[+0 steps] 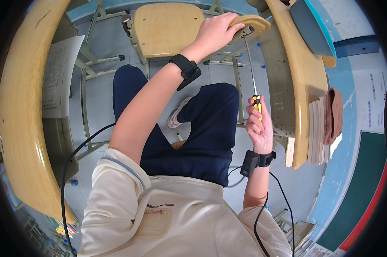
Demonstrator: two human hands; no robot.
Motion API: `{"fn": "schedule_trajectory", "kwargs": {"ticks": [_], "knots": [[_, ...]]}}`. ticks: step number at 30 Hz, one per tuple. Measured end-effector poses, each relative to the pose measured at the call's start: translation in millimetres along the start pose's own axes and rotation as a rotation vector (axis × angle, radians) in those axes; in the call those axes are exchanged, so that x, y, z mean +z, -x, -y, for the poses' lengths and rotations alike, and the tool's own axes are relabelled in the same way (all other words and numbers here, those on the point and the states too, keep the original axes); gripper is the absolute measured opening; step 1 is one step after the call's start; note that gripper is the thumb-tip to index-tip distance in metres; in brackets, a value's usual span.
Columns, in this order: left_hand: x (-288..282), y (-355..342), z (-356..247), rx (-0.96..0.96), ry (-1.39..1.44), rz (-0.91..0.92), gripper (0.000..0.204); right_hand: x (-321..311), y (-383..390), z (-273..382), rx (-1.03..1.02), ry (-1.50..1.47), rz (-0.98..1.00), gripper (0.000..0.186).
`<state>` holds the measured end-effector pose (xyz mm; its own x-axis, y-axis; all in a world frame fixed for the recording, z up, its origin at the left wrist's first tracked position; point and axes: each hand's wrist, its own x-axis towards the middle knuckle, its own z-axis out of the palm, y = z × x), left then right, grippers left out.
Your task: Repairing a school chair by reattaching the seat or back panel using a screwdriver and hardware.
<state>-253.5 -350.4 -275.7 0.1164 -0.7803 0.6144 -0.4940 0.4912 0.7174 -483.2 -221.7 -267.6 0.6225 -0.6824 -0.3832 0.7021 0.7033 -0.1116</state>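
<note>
A wooden chair with a metal frame stands in front of me. My left hand grips its curved wooden backrest, thumb over the near side and the other fingers partly hidden behind. In my right hand is a screwdriver with a yellow and black handle, held upright in curled fingers. Its long metal shaft points away from me, and the tip meets the chair's frame just below the open tube end by the backrest. Whether the tip sits in a screw is too small to tell.
Wooden desks flank me, one at the left with a printed paper, one at the right. Beside the right desk are stacked books, a brown cloth and a blue basin. Black cables trail from my wrist bands.
</note>
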Motion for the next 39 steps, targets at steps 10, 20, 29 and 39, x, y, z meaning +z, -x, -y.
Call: {"fn": "schedule_trajectory", "kwargs": {"ticks": [10,20,29,39], "knots": [[1,1,1,0.009,-0.024,-0.012,0.031,11,1,-39,-0.826,1.725,-0.538,0.032],[4,2,0,0.053,-0.028,-0.083,0.026,13,7,-29,-0.357,0.824,-0.279,0.030],[1,1,0,0.008,-0.018,-0.006,0.029,16,9,-31,-0.512,1.131,-0.438,0.030],[2,2,0,0.030,-0.023,-0.024,0.029,18,9,-21,-0.486,0.945,-0.464,0.035]]}}
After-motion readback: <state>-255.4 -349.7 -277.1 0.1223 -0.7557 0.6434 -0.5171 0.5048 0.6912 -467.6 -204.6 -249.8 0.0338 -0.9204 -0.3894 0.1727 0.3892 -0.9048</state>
